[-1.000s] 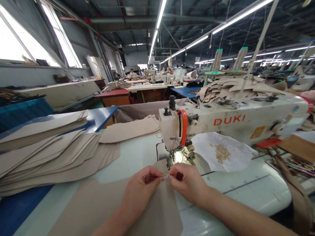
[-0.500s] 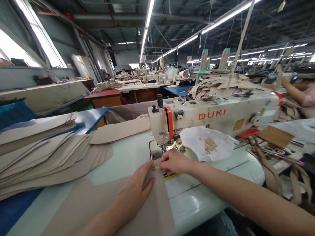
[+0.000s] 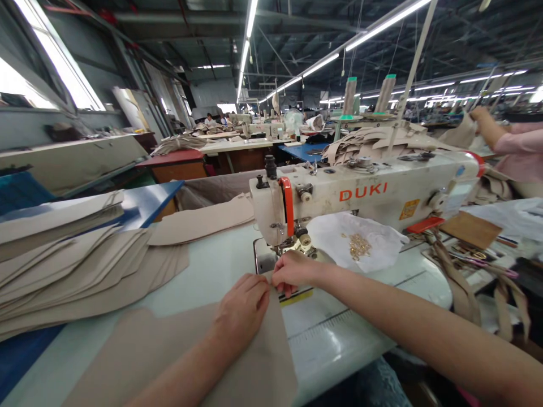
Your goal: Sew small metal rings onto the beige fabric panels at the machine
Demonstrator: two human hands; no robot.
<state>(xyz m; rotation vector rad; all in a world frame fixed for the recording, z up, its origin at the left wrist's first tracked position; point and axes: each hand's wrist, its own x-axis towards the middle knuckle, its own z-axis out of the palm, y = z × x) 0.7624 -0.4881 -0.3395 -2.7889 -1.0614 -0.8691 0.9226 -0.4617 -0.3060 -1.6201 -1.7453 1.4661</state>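
A beige fabric panel [image 3: 254, 356] lies flat on the sewing machine's pale table, its upper edge close to the needle area. On top of it rests my left hand [image 3: 245, 302], fingers curled and pressed together near that edge; what the fingertips grip is hidden. Close beside it, my right hand [image 3: 292, 270] is closed in a pinch on a small fabric tab at the panel's edge, mostly covered by the fingers. Directly behind my right hand stands the head of the white sewing machine [image 3: 318, 195], its presser foot partly blocked from view.
Stacked beige panels [image 3: 63, 277] lie at the left, with more cut pieces [image 3: 203, 219] behind. A white plastic bag [image 3: 331, 234] carries small gold-coloured metal pieces [image 3: 358, 246]. Straps [image 3: 456, 282] and a brown card [image 3: 470, 229] are at right. A co-worker's arm [image 3: 494, 127] handles fabric beyond.
My left hand's fingers have gone from stretched out to curled, drawing up against the right hand and covering the tab between them. The right hand stays pinched near the machine.
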